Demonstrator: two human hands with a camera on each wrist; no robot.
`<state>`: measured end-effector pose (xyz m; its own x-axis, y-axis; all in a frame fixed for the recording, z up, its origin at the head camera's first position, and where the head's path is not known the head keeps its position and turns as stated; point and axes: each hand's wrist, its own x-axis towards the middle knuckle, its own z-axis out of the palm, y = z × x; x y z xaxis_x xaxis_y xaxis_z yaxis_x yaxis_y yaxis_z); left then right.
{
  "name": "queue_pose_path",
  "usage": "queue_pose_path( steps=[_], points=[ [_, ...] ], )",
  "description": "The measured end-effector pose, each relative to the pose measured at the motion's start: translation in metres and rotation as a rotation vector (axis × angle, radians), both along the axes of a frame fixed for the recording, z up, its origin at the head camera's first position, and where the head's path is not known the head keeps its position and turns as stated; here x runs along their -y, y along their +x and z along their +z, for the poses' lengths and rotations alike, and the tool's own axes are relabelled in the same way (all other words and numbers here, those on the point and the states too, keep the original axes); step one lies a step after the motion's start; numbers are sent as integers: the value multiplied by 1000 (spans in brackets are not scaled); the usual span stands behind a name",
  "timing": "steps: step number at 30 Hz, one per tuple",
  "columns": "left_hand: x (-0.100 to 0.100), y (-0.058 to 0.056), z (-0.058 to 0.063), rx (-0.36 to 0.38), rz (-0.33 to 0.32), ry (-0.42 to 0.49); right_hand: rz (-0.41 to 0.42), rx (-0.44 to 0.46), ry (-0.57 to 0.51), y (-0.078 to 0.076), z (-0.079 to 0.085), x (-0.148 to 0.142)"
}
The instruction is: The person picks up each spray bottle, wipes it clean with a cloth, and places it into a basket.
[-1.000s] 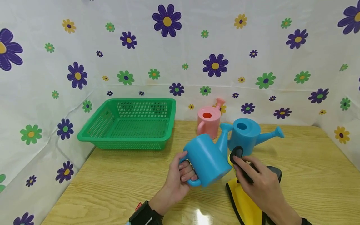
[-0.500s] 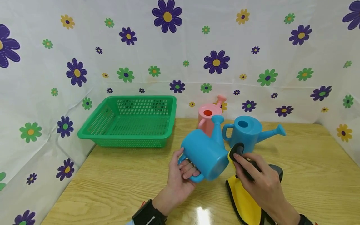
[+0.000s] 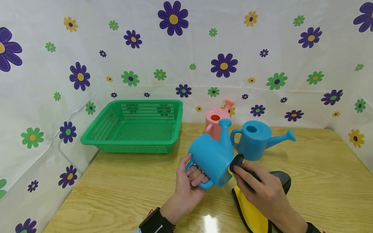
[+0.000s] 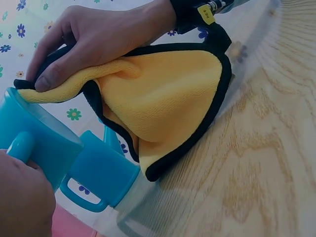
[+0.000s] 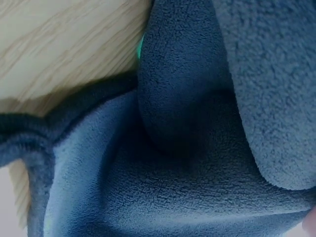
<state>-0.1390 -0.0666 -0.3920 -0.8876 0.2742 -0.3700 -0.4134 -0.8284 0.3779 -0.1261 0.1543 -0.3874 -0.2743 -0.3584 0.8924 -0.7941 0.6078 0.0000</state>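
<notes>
My left hand (image 3: 190, 186) grips the handle of a blue watering can (image 3: 211, 158), holding it tilted above the table with its spout pointing up and its base toward the right. My right hand (image 3: 263, 187) pinches a yellow and dark grey cloth (image 3: 250, 210) with black edging. In the left wrist view a folded edge of the cloth (image 4: 163, 98) touches the can's base end (image 4: 49, 126). The rest of the cloth hangs down below the right hand. Dark cloth (image 5: 187, 163) fills most of the right wrist view.
A second blue watering can (image 3: 253, 142) stands upright behind the right hand. Left of it is a pink watering can (image 3: 214, 129), partly hidden by the held can. A green plastic basket (image 3: 134, 142) sits at the back left of the wooden table (image 3: 116, 187).
The held can has turned so its base shows more and its spout stands steeper. My right hand has moved left with the cloth, onto the can's base edge.
</notes>
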Motion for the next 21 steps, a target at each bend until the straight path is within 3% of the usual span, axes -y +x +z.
queue_pose_path(
  steps=[9,21],
  points=[
    [0,-1,0,-14,22,-13,114,-17,80,3,-2,9],
    [3,-3,-1,-32,20,6,180,30,237,9,-7,12]
  ],
)
